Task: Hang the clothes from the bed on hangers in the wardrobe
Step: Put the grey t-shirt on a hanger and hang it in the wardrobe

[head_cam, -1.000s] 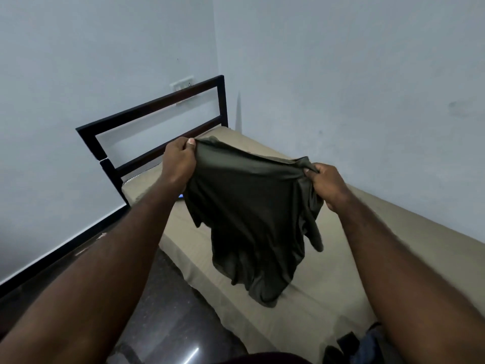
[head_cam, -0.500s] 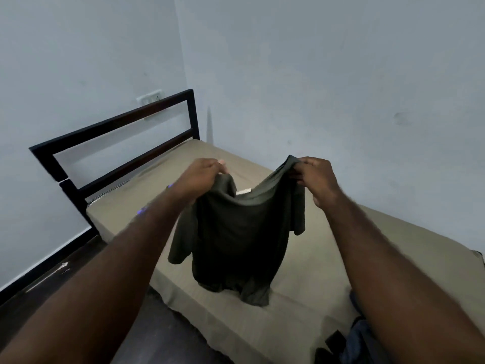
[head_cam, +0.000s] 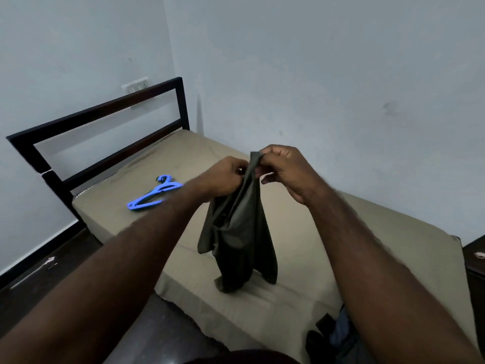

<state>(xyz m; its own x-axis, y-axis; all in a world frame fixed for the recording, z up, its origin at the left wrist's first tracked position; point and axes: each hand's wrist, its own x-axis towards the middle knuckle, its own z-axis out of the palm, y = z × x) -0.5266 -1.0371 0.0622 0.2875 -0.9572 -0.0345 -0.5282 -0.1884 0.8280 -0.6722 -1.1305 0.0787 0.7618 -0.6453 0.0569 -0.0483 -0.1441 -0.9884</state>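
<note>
A dark olive T-shirt (head_cam: 237,232) hangs bunched in a narrow drape above the bed (head_cam: 301,227), its lower hem touching the beige mattress. My left hand (head_cam: 225,178) and my right hand (head_cam: 284,170) are close together and both pinch the shirt's top edge. Blue plastic hangers (head_cam: 154,194) lie on the mattress to the left, near the headboard. More dark and blue clothes (head_cam: 338,334) lie on the bed at the lower right, partly hidden by my right forearm. The wardrobe is out of view.
The bed stands in a corner, with pale walls behind and to the left. A dark headboard frame (head_cam: 105,122) rises at the left end. Dark floor (head_cam: 65,279) runs along the bed's near side. A dark piece of furniture (head_cam: 475,258) stands at the right edge.
My hands have come together, so the shirt went from spread wide to a bunched narrow drape. The view shifted, and the blue hangers are now uncovered.
</note>
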